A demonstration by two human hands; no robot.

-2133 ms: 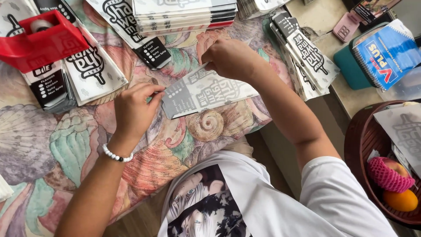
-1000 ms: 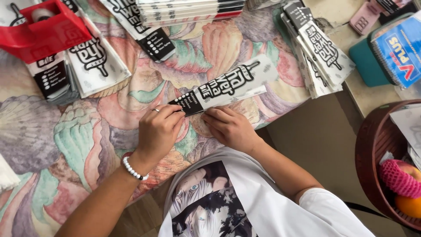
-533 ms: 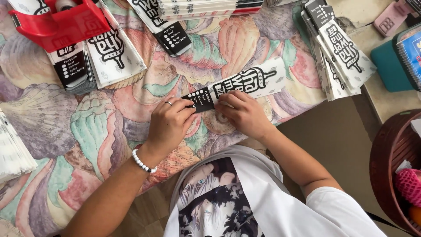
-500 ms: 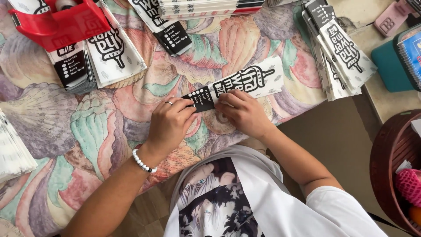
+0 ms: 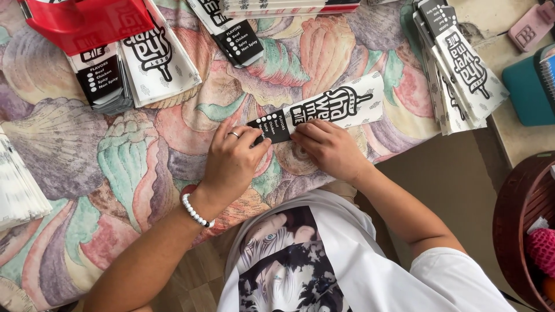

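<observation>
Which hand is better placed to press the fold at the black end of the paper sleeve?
Left hand, probably: its fingertips already rest on the long white paper sleeve's black end, while the right hand sits further along the lower edge.
</observation>
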